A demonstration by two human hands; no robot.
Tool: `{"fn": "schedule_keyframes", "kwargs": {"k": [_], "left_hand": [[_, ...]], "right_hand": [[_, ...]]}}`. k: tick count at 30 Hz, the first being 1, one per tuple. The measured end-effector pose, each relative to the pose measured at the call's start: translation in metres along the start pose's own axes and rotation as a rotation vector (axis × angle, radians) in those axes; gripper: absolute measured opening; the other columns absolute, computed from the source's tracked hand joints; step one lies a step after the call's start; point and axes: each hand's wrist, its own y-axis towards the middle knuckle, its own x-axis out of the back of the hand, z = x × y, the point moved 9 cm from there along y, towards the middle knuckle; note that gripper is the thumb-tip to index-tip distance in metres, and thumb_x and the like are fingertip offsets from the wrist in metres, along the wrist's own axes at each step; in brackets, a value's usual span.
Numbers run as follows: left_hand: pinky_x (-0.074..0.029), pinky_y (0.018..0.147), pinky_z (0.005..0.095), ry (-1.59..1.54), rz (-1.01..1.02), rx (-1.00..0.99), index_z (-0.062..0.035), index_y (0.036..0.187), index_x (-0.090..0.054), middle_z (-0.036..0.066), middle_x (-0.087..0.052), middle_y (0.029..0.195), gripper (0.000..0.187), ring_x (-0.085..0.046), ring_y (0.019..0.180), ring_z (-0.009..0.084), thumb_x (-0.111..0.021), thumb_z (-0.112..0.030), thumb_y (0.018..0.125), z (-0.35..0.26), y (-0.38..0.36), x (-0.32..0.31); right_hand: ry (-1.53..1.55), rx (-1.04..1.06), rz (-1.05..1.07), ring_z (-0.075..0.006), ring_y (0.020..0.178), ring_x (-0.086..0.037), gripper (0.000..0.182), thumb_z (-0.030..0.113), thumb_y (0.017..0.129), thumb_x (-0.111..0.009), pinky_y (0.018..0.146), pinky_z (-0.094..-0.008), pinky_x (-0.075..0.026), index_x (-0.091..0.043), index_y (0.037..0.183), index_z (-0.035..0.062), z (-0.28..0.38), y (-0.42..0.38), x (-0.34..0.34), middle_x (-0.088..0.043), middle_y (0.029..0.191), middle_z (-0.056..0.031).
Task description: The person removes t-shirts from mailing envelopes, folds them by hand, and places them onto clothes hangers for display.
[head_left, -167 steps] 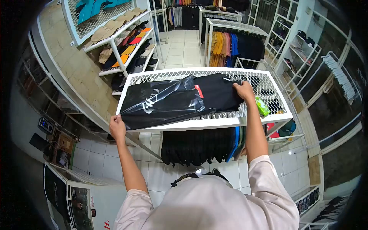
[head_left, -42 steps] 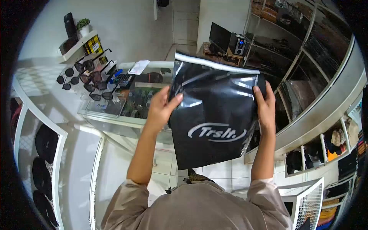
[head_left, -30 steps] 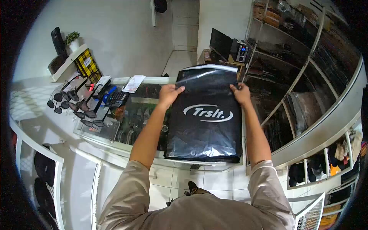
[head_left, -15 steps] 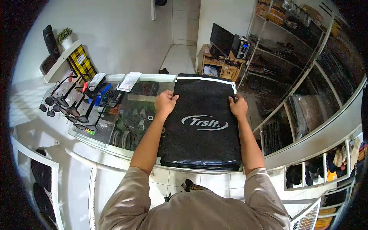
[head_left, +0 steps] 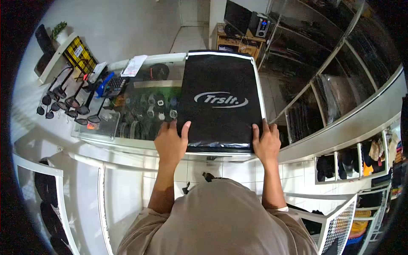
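Observation:
A stack of black plastic bags (head_left: pixel 221 80) with the printed word "Trslt." lies flat on the glass display counter (head_left: pixel 140 87). My left hand (head_left: pixel 172 142) is at the near left corner of the stack, fingers stretched out and thumb against its edge. At the near right corner, my right hand (head_left: pixel 266 142) has its fingers spread, with the thumb along the bag's side. Neither hand is wrapped round anything. Several watches (head_left: pixel 151 108) show through the glass to the left of the stack.
Sunglasses (head_left: pixel 72 102) hang on a rack at the left, beside a calculator (head_left: pixel 115 86) and papers (head_left: pixel 134 66). Behind the counter stand a monitor (head_left: pixel 237 18) and a speaker (head_left: pixel 260 26). A glass-fronted shelf unit (head_left: pixel 316 85) curves along the right.
Both hands have moved from the upper sides of the bag stack toward its near corners, and their fingers have opened out. The view has tilted down, so the counter appears higher.

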Motion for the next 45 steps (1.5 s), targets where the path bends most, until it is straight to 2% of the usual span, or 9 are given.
{"fn": "schedule_keyframes", "kwargs": {"k": [1,8,12,15,18,21,28,38,45], "left_hand": [[-0.056,0.078,0.0483,0.053,-0.075,-0.007,-0.0032,0.115,-0.072,0.022,-0.069,0.109,0.054,-0.068,0.095,0.0398,-0.059,-0.052,0.096,-0.001,-0.004,0.0],[-0.044,0.074,0.0414,0.132,-0.176,-0.158,-0.0049,0.118,-0.073,0.01,-0.056,0.093,0.041,-0.056,0.09,0.0287,-0.064,-0.038,0.096,0.006,-0.019,-0.012],[-0.044,0.075,0.0427,0.078,-0.156,-0.149,-0.0065,0.123,-0.071,0.01,-0.056,0.094,0.042,-0.055,0.089,0.0293,-0.068,-0.036,0.094,0.013,-0.019,-0.012],[-0.045,0.081,0.0443,-0.154,-0.093,-0.203,-0.0089,0.131,-0.067,0.011,-0.058,0.098,0.052,-0.055,0.092,0.0307,-0.074,-0.038,0.089,0.011,-0.021,0.013],[-0.045,0.095,0.0447,-0.259,0.112,-0.365,-0.015,0.137,-0.063,0.016,-0.062,0.114,0.065,-0.055,0.108,0.0352,-0.079,-0.045,0.082,0.002,-0.034,0.026],[-0.046,0.097,0.0454,-0.262,0.142,-0.376,-0.0163,0.134,-0.066,0.017,-0.063,0.12,0.059,-0.056,0.11,0.0357,-0.079,-0.042,0.082,0.01,-0.043,0.026],[-0.045,0.103,0.0456,-0.343,0.12,-0.364,-0.0166,0.122,-0.074,0.013,-0.065,0.127,0.041,-0.057,0.119,0.0355,-0.078,-0.029,0.083,0.019,-0.055,0.027],[-0.042,0.107,0.0472,-0.298,0.09,-0.33,-0.0172,0.12,-0.075,0.009,-0.065,0.13,0.035,-0.055,0.125,0.0334,-0.075,-0.027,0.087,0.017,-0.054,0.023],[-0.043,0.106,0.0462,-0.411,0.074,-0.302,-0.0164,0.118,-0.076,0.012,-0.065,0.13,0.03,-0.056,0.124,0.0338,-0.074,-0.022,0.089,0.028,-0.061,0.017]], "right_hand": [[-0.005,0.002,0.005,-0.0396,0.096,-0.061,0.05,0.037,0.1,-0.058,0.081,-0.0488,-0.052,-0.063,0.128,-0.0031,-0.001,-0.004,-0.005,-0.061,0.107,-0.0235],[-0.003,0.126,-0.143,-0.0354,0.09,-0.057,0.036,0.019,0.099,-0.06,0.077,-0.0439,-0.049,-0.065,0.125,-0.0058,0.001,-0.011,-0.002,-0.059,0.098,-0.02],[0.036,0.124,-0.127,-0.0364,0.095,-0.057,0.044,0.027,0.098,-0.064,0.084,-0.0438,-0.049,-0.063,0.13,-0.0037,-0.005,-0.014,0.001,-0.059,0.101,-0.0209],[0.191,0.081,0.022,-0.0396,0.112,-0.056,0.053,0.038,0.095,-0.068,0.097,-0.0443,-0.046,-0.062,0.137,0.0061,0.001,-0.023,0.029,-0.06,0.117,-0.0251],[0.163,0.256,0.242,-0.0423,0.132,-0.048,0.058,0.05,0.09,-0.069,0.106,-0.0515,-0.038,-0.062,0.14,0.0222,0.01,-0.048,0.028,-0.05,0.144,-0.0306],[0.157,0.2,0.268,-0.0428,0.137,-0.043,0.056,0.046,0.091,-0.07,0.111,-0.0491,-0.034,-0.062,0.14,0.0215,0.0,-0.055,0.022,-0.047,0.147,-0.0306],[0.163,0.273,0.068,-0.0357,0.123,-0.056,0.041,0.033,0.088,-0.076,0.103,-0.0452,-0.039,-0.073,0.125,0.0164,0.004,-0.064,0.034,-0.06,0.135,-0.0241],[0.219,0.156,0.039,-0.0347,0.124,-0.057,0.037,0.029,0.088,-0.077,0.107,-0.0457,-0.036,-0.074,0.122,0.0145,-0.004,-0.063,0.031,-0.063,0.134,-0.0204],[0.263,0.181,-0.061,-0.0329,0.12,-0.059,0.032,0.022,0.086,-0.078,0.099,-0.0425,-0.044,-0.077,0.117,0.0141,-0.018,-0.076,0.032,-0.066,0.129,-0.0185]]}}
